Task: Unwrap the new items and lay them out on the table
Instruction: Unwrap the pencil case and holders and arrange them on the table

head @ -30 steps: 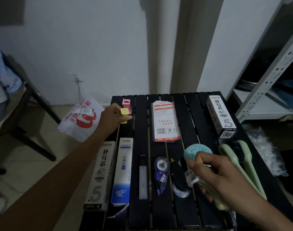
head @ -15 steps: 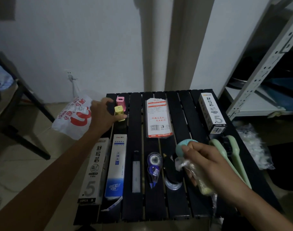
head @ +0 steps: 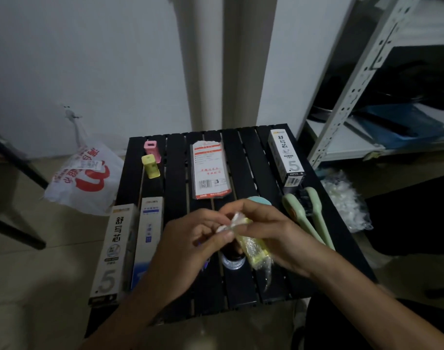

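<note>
Over the middle of the black slatted table, my right hand holds a small yellow item in clear plastic wrap. My left hand pinches the top end of that wrap. A yellow block stands at the back left, just in front of a pink block. Two boxes marked with a large 5 lie on the table, one at the left edge and one at the back right. A blue and white box lies beside the left one.
A red and white packet lies at the back middle. Green utensils and a blue round thing lie at the right. A white and red bag sits on the floor left, crumpled clear plastic right, a metal shelf behind.
My left hand let go of the yellow block at the back left and came to the middle, where it now pinches the wrap held in my right hand.
</note>
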`<state>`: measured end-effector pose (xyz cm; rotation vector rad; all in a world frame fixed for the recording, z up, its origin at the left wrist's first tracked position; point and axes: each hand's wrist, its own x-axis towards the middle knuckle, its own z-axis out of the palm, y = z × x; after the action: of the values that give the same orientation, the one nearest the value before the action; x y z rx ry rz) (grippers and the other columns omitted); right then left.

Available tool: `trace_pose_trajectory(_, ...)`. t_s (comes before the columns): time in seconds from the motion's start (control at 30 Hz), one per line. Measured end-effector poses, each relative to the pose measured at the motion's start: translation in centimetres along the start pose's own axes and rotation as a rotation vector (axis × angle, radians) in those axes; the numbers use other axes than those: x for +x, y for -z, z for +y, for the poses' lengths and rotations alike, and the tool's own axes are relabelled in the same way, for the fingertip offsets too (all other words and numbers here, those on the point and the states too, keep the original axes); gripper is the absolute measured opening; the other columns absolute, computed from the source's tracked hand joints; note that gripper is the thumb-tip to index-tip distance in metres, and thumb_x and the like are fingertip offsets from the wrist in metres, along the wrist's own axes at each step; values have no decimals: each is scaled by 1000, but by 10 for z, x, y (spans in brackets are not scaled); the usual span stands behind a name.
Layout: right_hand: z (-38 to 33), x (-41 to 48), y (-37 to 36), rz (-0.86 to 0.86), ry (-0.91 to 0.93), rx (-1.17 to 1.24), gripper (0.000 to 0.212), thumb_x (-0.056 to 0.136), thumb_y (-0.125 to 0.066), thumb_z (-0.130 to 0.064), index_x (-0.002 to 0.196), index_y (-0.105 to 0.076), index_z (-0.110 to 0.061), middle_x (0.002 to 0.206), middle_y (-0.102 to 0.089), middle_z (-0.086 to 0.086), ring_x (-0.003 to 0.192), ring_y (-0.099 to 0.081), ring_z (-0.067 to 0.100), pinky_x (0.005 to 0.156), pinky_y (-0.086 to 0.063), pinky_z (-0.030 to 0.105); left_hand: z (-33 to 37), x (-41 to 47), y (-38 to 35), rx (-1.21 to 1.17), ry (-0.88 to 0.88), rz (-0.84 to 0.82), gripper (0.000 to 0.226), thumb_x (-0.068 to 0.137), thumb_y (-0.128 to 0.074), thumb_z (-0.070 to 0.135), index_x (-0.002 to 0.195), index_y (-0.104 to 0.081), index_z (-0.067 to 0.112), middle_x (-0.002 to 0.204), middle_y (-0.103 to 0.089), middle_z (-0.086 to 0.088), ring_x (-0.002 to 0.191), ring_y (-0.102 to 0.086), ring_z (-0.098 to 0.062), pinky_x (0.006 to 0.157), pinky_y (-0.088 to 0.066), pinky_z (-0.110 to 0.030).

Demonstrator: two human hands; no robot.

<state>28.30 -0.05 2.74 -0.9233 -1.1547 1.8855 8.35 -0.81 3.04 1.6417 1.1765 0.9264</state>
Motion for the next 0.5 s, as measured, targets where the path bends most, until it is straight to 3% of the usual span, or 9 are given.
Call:
trace_pose_trajectory(0.13, -7, -2, 4, -49, -98, -174, 32, 100, -63, -2, 132, -61, 4, 105, -69, 11, 95, -64, 26, 83, -53, 34, -10, 5, 10, -19, 147, -93, 17, 95, -67, 12, 90, -78, 23, 72, -72, 4, 66, -63, -2, 65, -49, -15)
trace_pose_trajectory(0.2, -9, -2, 3, -57, -148, -195, 29, 102, -61, -6, 128, -64, 6, 96, -71, 7, 87, -66, 20, 77, -54, 29, -13, 5, 12, -99, 183, -109, 26, 97, -62, 13, 78, -75, 26, 71, -67, 2, 69, -61, -6, 69, -49, -16)
trace_pose_trajectory(0.33, -13, 0, 1, -3, -144, -129, 27, 104, -57, -12, 121, -65, 8, 81, -69, 7, 70, -62, 13, 64, -49, 23, -13, 2, 6, -455, 141, 7, 20, 92, -57, 24, 78, -72, 22, 83, -70, -3, 86, -67, -14, 80, -54, -21)
trace_pose_trajectory(0.43, -10, 4, -8, 33, -101, -17, 25, 102, -59, -10, 117, -64, 9, 88, -65, 10, 72, -59, 15, 63, -46, 24, -11, 4, 1, -648, 125, 81, 16, 94, -58, 20, 84, -70, 14, 86, -67, -10, 85, -65, -19, 78, -56, -26)
trace_pose_trajectory(0.5, -5, 7, -13, 44, -74, 78, 20, 101, -61, -12, 113, -66, 3, 93, -62, 15, 73, -59, 17, 61, -47, 23, -7, 5, -1, -672, 79, 91, 17, 97, -59, 20, 87, -63, 7, 83, -55, -26, 82, -57, -29, 77, -52, -32)
